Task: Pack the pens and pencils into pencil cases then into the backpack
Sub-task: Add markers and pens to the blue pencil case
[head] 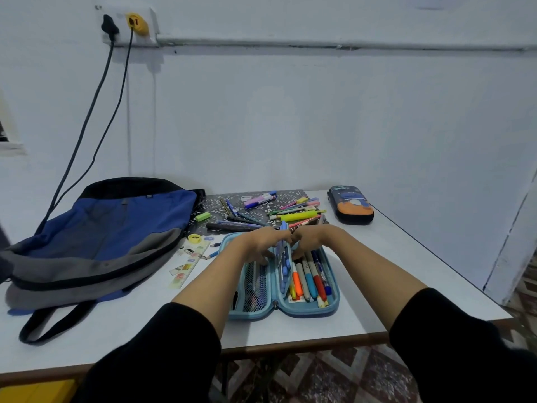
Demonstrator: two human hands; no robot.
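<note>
An open light-blue pencil case [308,311] lies on the white table in front of me. Its right half holds several pens and markers [309,279]; its left half is a mesh pocket. A middle flap [283,257] stands upright between the halves. My left hand [261,242] and my right hand [309,238] meet at the flap's far end, fingers curled on it. Loose pens and pencils [261,213] lie on a patterned mat behind the case. A blue and grey backpack [101,237] lies flat at the left. A dark pencil case [351,205], closed, sits at the back right.
A ruler with stickers [190,264], a yellow sharpener [194,238] and a green eraser [202,216] lie between backpack and case. Two cables [96,112] run from a wall socket down behind the backpack. The table's right edge [436,257] drops to a patterned floor.
</note>
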